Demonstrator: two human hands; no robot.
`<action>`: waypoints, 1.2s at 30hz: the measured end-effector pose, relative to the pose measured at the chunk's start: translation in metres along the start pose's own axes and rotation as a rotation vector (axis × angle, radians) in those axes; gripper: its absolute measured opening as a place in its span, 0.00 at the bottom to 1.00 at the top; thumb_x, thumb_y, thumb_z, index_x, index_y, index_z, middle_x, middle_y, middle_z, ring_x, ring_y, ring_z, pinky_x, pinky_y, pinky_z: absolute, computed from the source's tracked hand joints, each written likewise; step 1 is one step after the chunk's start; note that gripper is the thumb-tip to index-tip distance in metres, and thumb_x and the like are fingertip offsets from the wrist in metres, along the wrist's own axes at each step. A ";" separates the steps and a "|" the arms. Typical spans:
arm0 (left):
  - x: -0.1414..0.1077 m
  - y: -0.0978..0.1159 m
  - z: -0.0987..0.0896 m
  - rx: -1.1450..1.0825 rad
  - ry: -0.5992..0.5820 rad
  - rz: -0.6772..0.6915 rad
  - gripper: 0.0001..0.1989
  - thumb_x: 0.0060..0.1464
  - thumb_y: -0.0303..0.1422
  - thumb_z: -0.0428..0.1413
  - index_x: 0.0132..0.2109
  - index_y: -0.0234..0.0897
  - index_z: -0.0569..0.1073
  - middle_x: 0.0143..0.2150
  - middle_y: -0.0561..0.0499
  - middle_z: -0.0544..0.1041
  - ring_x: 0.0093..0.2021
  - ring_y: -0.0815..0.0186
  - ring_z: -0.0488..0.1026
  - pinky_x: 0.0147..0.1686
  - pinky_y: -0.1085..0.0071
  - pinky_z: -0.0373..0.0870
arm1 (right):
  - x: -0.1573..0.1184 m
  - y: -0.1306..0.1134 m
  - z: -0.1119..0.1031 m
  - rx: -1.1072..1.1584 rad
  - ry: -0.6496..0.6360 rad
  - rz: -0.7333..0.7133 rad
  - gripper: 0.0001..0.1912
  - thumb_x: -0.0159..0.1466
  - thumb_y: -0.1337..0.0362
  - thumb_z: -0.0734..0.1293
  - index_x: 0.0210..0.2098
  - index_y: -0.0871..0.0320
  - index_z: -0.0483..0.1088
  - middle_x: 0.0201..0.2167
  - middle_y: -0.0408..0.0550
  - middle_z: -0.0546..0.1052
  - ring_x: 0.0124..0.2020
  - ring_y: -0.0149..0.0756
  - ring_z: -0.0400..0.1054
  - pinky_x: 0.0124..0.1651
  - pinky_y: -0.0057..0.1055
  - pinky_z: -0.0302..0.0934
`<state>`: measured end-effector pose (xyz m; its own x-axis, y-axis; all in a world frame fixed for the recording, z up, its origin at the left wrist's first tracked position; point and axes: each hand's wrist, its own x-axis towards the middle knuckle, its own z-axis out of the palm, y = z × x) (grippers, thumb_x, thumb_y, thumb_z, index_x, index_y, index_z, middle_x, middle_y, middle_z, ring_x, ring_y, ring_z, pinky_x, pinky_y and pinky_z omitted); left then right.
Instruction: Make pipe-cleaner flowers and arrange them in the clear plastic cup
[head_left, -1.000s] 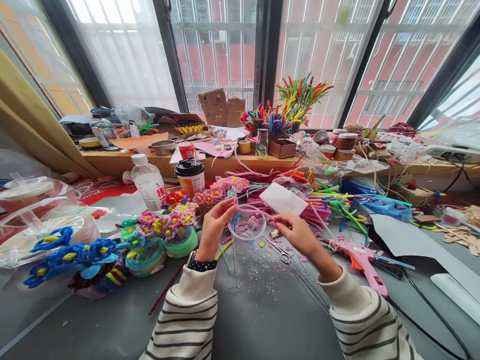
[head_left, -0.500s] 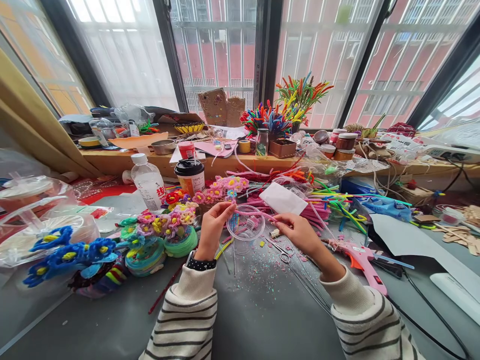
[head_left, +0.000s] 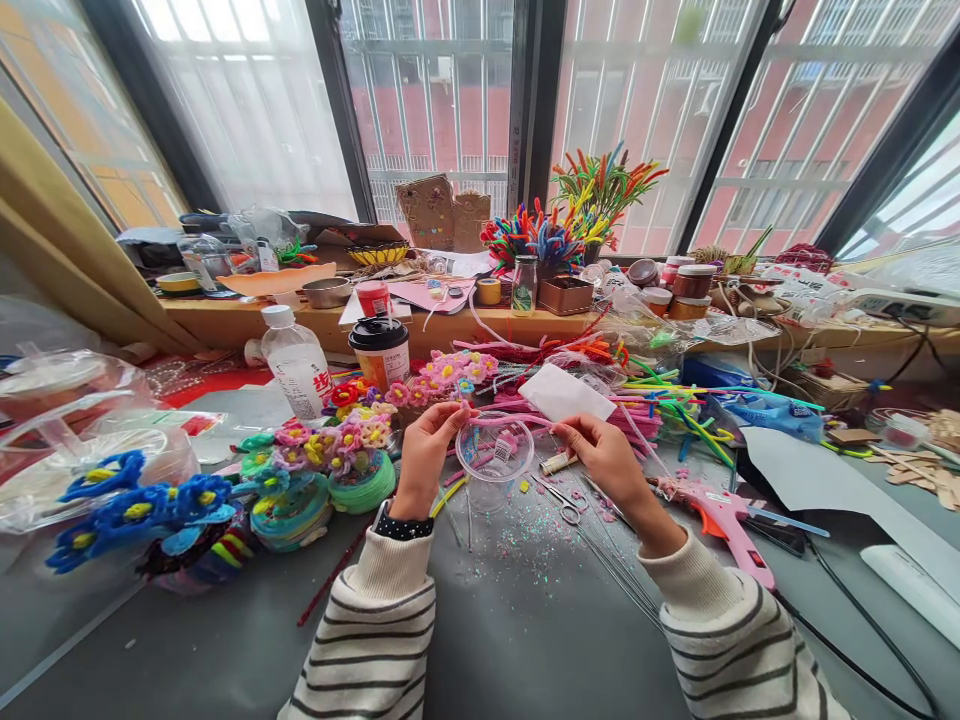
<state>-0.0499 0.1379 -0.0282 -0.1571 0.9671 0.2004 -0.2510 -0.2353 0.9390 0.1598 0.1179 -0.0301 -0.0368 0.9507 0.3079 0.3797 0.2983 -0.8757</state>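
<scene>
Fingers of the left hand (head_left: 426,462) pinch the left part of a thin pink pipe cleaner (head_left: 517,422); fingers of the right hand (head_left: 604,468) pinch its right end. Strand is held roughly level between the two hands, crossing the far part of the rim of a clear plastic cup (head_left: 480,466) in view; whether it touches the cup, can't tell. Small scissors (head_left: 568,507) lie near and right of the cup, glitter specks (head_left: 525,560) scattered on the near side across the grey table (head_left: 525,655). Pink glue gun (head_left: 731,515) right of the right hand. Left of the left hand: green pot (head_left: 365,487) of fuzzy flowers, then blue flowers (head_left: 142,510) farther left. Far of the hands: white paper (head_left: 566,393) on a heap of pink stems (head_left: 634,432). Dark-lidded drink cup (head_left: 381,360) and clear bottle (head_left: 292,368) stand far left. Cluttered wooden ledge (head_left: 315,325) beyond, under the windows.
</scene>
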 end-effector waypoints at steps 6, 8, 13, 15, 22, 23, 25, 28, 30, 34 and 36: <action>-0.001 0.002 0.001 0.007 0.027 0.045 0.12 0.38 0.34 0.62 0.32 0.35 0.73 0.28 0.54 0.76 0.30 0.72 0.70 0.32 0.78 0.65 | 0.000 -0.001 0.002 0.009 -0.038 -0.020 0.16 0.57 0.53 0.61 0.28 0.61 0.68 0.17 0.41 0.66 0.20 0.29 0.60 0.25 0.26 0.54; -0.001 0.003 0.001 0.009 0.029 0.038 0.12 0.39 0.35 0.62 0.34 0.36 0.74 0.30 0.53 0.77 0.30 0.72 0.70 0.33 0.78 0.65 | 0.000 -0.002 0.002 0.014 -0.051 -0.015 0.16 0.57 0.54 0.61 0.29 0.61 0.68 0.16 0.41 0.67 0.20 0.29 0.61 0.26 0.26 0.54; -0.001 0.002 -0.001 0.032 -0.008 0.014 0.12 0.39 0.37 0.61 0.32 0.35 0.75 0.32 0.51 0.76 0.32 0.71 0.69 0.35 0.76 0.65 | -0.001 -0.002 0.001 -0.006 -0.060 -0.012 0.16 0.58 0.54 0.60 0.29 0.61 0.69 0.17 0.41 0.68 0.20 0.29 0.61 0.26 0.26 0.55; 0.000 0.001 -0.002 0.050 -0.005 0.014 0.13 0.38 0.38 0.61 0.31 0.35 0.76 0.31 0.51 0.76 0.31 0.70 0.69 0.35 0.75 0.64 | 0.000 -0.002 0.001 -0.020 -0.048 -0.014 0.16 0.57 0.54 0.60 0.29 0.61 0.69 0.17 0.42 0.68 0.20 0.29 0.61 0.25 0.26 0.55; 0.001 0.002 -0.002 0.087 0.012 0.043 0.11 0.36 0.37 0.62 0.27 0.35 0.75 0.25 0.54 0.74 0.27 0.72 0.66 0.31 0.77 0.62 | 0.001 0.002 -0.001 -0.035 -0.041 0.013 0.16 0.57 0.54 0.61 0.28 0.61 0.69 0.18 0.42 0.68 0.21 0.30 0.60 0.26 0.26 0.54; 0.000 0.002 -0.002 0.088 0.007 0.043 0.11 0.36 0.37 0.62 0.27 0.35 0.75 0.25 0.55 0.73 0.27 0.72 0.65 0.30 0.77 0.62 | 0.001 0.003 -0.001 -0.036 -0.043 0.017 0.15 0.57 0.54 0.61 0.28 0.61 0.69 0.18 0.42 0.67 0.21 0.30 0.60 0.27 0.26 0.54; 0.000 0.002 -0.003 0.093 -0.007 0.045 0.10 0.37 0.37 0.62 0.27 0.35 0.74 0.24 0.55 0.73 0.26 0.73 0.65 0.30 0.77 0.62 | 0.002 0.004 -0.001 -0.041 -0.043 0.021 0.15 0.57 0.54 0.61 0.28 0.61 0.68 0.18 0.42 0.67 0.21 0.30 0.60 0.27 0.26 0.54; 0.000 0.002 -0.003 0.104 -0.033 0.057 0.09 0.38 0.37 0.61 0.26 0.35 0.74 0.24 0.55 0.73 0.26 0.73 0.65 0.30 0.78 0.62 | 0.002 0.005 -0.001 -0.066 -0.037 0.022 0.15 0.57 0.54 0.61 0.27 0.61 0.69 0.17 0.42 0.68 0.21 0.30 0.61 0.27 0.27 0.54; 0.000 0.002 -0.003 0.115 -0.042 0.063 0.10 0.38 0.37 0.61 0.26 0.35 0.74 0.24 0.55 0.73 0.27 0.72 0.65 0.30 0.77 0.62 | 0.002 0.006 -0.001 -0.089 -0.029 0.026 0.15 0.57 0.54 0.61 0.27 0.61 0.69 0.17 0.42 0.69 0.21 0.30 0.61 0.27 0.27 0.54; -0.001 0.002 -0.002 0.116 -0.030 0.067 0.11 0.39 0.39 0.60 0.28 0.35 0.73 0.27 0.53 0.74 0.29 0.71 0.67 0.32 0.76 0.63 | 0.002 0.006 0.001 -0.095 -0.038 0.017 0.15 0.57 0.55 0.61 0.27 0.61 0.69 0.17 0.43 0.70 0.20 0.30 0.62 0.26 0.26 0.55; -0.001 0.002 -0.001 0.110 -0.031 0.066 0.11 0.40 0.39 0.60 0.30 0.36 0.73 0.29 0.53 0.74 0.30 0.71 0.67 0.33 0.77 0.63 | 0.001 0.005 0.001 -0.089 -0.048 0.013 0.15 0.57 0.55 0.60 0.28 0.61 0.69 0.17 0.43 0.69 0.20 0.30 0.62 0.26 0.27 0.55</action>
<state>-0.0514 0.1359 -0.0267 -0.1399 0.9527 0.2699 -0.1344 -0.2883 0.9481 0.1604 0.1208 -0.0343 -0.0751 0.9580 0.2769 0.4614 0.2796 -0.8420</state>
